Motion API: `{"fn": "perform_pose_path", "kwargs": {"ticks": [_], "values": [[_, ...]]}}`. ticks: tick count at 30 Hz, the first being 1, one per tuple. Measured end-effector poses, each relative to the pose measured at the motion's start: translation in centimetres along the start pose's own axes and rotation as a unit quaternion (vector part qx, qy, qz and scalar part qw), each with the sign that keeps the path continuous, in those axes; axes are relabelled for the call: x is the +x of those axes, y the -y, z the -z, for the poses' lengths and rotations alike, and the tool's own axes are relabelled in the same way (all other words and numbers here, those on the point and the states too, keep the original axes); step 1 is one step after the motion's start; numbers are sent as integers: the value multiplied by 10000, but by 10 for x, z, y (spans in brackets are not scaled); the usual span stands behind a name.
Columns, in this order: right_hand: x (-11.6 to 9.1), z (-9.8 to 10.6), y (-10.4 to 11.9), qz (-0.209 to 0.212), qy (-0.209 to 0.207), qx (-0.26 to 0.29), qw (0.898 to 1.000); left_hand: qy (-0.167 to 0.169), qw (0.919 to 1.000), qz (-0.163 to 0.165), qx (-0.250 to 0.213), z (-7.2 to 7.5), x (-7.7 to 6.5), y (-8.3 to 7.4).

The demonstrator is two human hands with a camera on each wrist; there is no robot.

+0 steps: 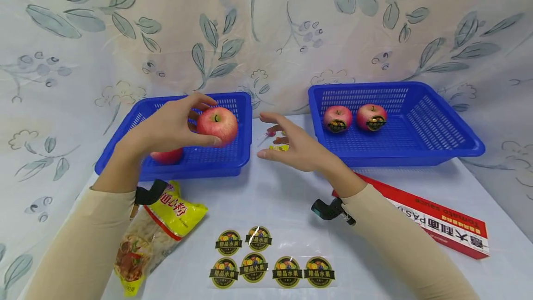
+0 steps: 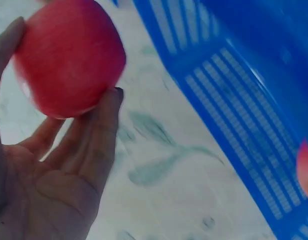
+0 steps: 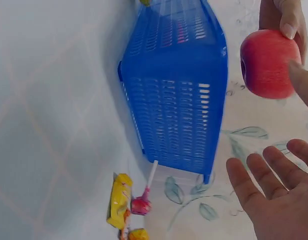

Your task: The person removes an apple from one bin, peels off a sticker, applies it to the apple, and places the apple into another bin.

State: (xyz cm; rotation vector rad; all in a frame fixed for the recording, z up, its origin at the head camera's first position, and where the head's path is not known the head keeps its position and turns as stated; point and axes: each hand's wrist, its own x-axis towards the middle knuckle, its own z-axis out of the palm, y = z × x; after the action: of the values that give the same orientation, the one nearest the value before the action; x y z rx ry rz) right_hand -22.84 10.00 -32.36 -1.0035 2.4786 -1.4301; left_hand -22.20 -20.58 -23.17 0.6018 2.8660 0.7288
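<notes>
Over the left blue basket (image 1: 214,169), my left hand (image 1: 166,121) grips a red apple (image 1: 220,126) between thumb and fingers. No sticker shows on this apple (image 2: 69,60) in the left wrist view. My right hand (image 1: 297,145) is held up to the right of it, fingers spread and holding nothing. In the right wrist view its fingers (image 3: 259,175) extend toward the held apple (image 3: 269,67). Another apple (image 1: 168,156) lies in the left basket, partly hidden by my left arm. On the table in front, a clear sheet carries several round black fruit stickers (image 1: 254,267).
Two apples (image 1: 371,117) with black stickers sit in the right blue basket (image 1: 424,157). A yellow pasta bag (image 1: 156,230) lies at left, a red pasta box (image 1: 441,219) at right. Between the baskets are a lollipop (image 3: 140,205) and yellow-wrapped candy (image 3: 120,197).
</notes>
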Motion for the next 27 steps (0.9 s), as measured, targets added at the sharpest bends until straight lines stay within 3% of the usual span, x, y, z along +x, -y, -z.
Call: {"fn": "perform_pose_path", "kwargs": {"ticks": [7, 11, 19, 27], "values": [[-24, 5, 12, 236, -78, -100, 9996, 128, 9952, -867, -440, -30, -5, -32], [-34, 7, 16, 241, -128, -244, 9993, 197, 9904, -1177, -699, -41, -6, -40], [-54, 10, 17, 236, -163, -162, 9995, 117, 9817, -1358, -1329, -69, -8, -48], [-75, 15, 5, 20, -24, -234, 9997, -388, 9692, -1568, -1860, -106, -12, -52]]}}
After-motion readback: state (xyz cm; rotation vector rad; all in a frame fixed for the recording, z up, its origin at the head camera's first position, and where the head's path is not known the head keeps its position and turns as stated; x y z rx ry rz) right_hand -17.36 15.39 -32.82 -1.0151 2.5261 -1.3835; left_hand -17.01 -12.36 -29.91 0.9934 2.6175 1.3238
